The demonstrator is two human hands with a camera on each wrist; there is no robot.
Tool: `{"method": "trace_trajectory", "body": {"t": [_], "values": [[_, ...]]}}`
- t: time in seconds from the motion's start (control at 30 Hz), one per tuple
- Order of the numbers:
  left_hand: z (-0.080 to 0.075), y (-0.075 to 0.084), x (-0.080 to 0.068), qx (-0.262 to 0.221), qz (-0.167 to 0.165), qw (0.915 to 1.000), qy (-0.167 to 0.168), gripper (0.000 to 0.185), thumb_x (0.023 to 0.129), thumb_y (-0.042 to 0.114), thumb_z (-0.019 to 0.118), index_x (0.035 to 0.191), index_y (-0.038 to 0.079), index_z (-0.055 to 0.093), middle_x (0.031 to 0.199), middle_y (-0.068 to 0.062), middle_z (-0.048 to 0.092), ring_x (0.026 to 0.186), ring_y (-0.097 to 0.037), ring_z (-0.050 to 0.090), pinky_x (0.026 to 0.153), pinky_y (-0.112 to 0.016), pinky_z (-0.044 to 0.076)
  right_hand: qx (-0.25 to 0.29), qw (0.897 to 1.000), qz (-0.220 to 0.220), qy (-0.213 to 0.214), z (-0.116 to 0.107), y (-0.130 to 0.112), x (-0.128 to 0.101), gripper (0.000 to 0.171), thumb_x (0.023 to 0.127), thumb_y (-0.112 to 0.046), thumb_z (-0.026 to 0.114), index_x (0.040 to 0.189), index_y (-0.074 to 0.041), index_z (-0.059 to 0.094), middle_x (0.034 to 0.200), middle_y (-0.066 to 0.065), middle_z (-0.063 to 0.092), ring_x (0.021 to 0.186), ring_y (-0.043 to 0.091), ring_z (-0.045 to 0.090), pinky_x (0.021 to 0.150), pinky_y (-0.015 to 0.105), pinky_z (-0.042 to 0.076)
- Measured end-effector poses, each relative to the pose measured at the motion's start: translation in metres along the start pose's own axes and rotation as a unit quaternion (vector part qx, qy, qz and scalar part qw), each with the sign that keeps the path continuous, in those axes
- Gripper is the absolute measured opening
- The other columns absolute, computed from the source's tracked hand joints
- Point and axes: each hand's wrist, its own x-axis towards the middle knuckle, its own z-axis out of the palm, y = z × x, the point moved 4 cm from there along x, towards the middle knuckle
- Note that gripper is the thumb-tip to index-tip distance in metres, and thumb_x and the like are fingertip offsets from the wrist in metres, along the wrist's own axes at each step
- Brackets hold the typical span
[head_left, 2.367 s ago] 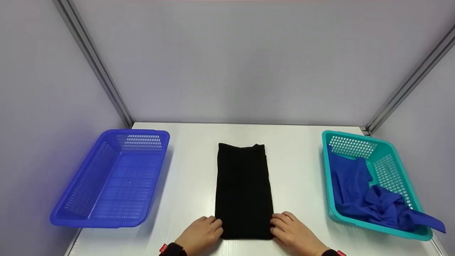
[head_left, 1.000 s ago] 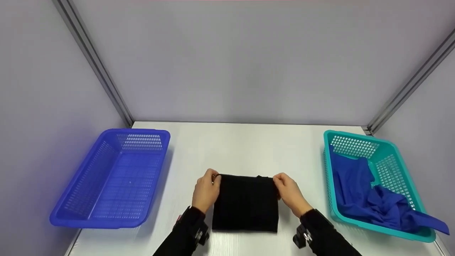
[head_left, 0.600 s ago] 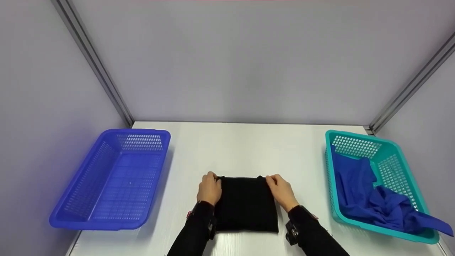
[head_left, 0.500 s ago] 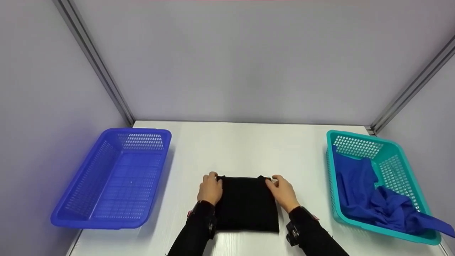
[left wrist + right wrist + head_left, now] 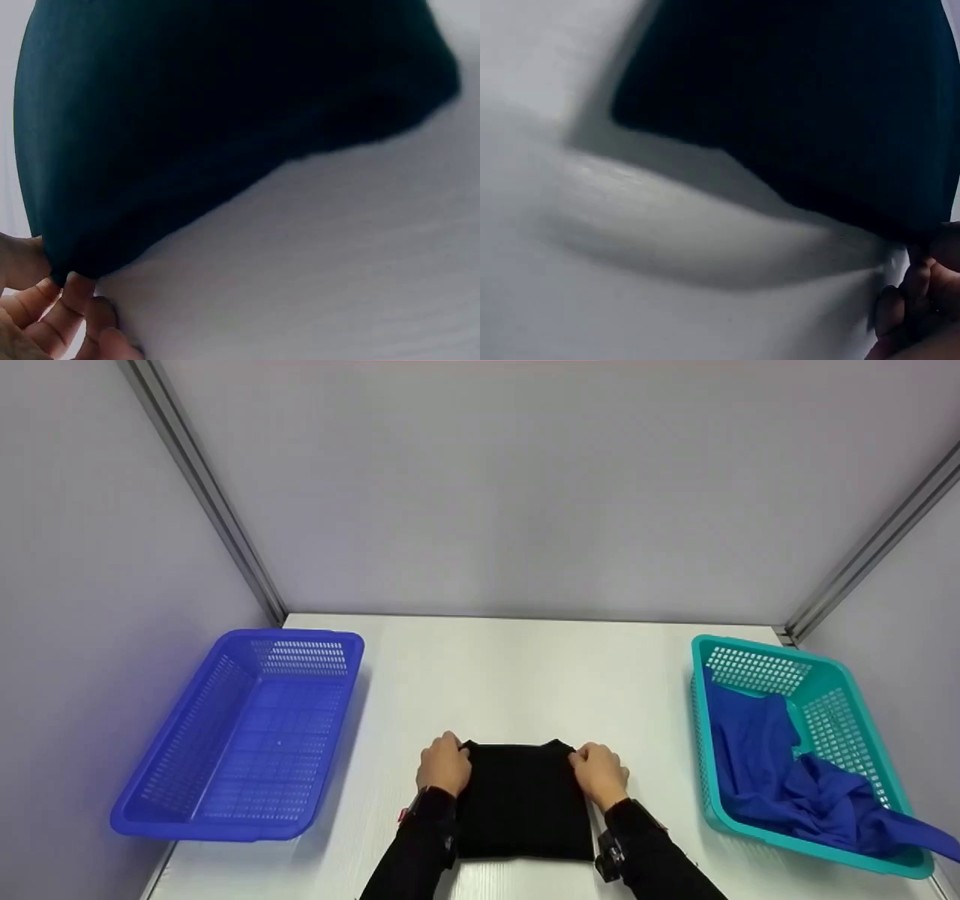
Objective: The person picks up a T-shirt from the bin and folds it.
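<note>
A folded black cloth, roughly square, lies low over the front middle of the white table. Its far left corner is pinched by my left hand, thumb on the near side. My right hand pinches the far right corner in the same way. In the left wrist view, thumb and fingers of the left hand meet on the corner, and the cloth hangs in a curve from it. The right wrist view has the right hand gripping its corner, with the cloth's shadow on the tabletop.
On the left stands a blue plastic basket with nothing in it. A teal basket on the right holds crumpled blue cloth, one end hanging over its front right rim. Grey-white panels enclose the table behind and at both sides.
The long black cloth has been doubled over to about half its length. My hands went from its near corners to the far ones, then drew it slightly nearer. My right fingers briefly loosened and regripped.
</note>
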Motion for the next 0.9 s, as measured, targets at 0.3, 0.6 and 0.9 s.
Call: {"method": "trace_trajectory", "body": {"t": [0.3, 0.6, 0.9], "values": [[-0.01, -0.013, -0.032, -0.049, 0.036, 0.9961, -0.064, 0.035, 0.096, 0.031, 0.069, 0.111, 0.003, 0.053, 0.108, -0.015, 0.061, 0.091, -0.033, 0.065, 0.077, -0.051, 0.053, 0.044, 0.996, -0.064, 0.038, -0.002, 0.022, -0.039, 0.02, 0.097, -0.029, 0.069, 0.089, -0.012, 0.063, 0.075, -0.002, 0.058, 0.07, 0.014, 0.053, 0.071, 0.038, 0.038], [-0.014, -0.029, -0.081, -0.054, 0.034, 0.9916, -0.112, 0.025, 0.094, 0.021, 0.073, 0.088, 0.008, 0.052, 0.084, -0.003, 0.05, 0.071, -0.019, 0.05, 0.062, -0.035, 0.041, 0.039, 0.995, -0.09, 0.015, 0.002, 0.03, -0.079, 0.022, 0.092, -0.026, 0.075, 0.077, -0.015, 0.063, 0.073, -0.006, 0.052, 0.071, 0.011, 0.047, 0.071, 0.035, 0.036], [-0.012, -0.038, -0.1, -0.018, 0.061, 0.9949, -0.079, 0.031, 0.092, 0.02, 0.076, 0.08, 0.014, 0.048, 0.075, 0.003, 0.045, 0.064, -0.012, 0.044, 0.056, -0.029, 0.036, 0.007, 0.996, -0.08, 0.03, 0.005, 0.037, -0.091, 0.023, 0.094, -0.026, 0.073, 0.078, -0.017, 0.059, 0.074, -0.006, 0.049, 0.075, 0.013, 0.044, 0.07, 0.035, 0.03]]}}
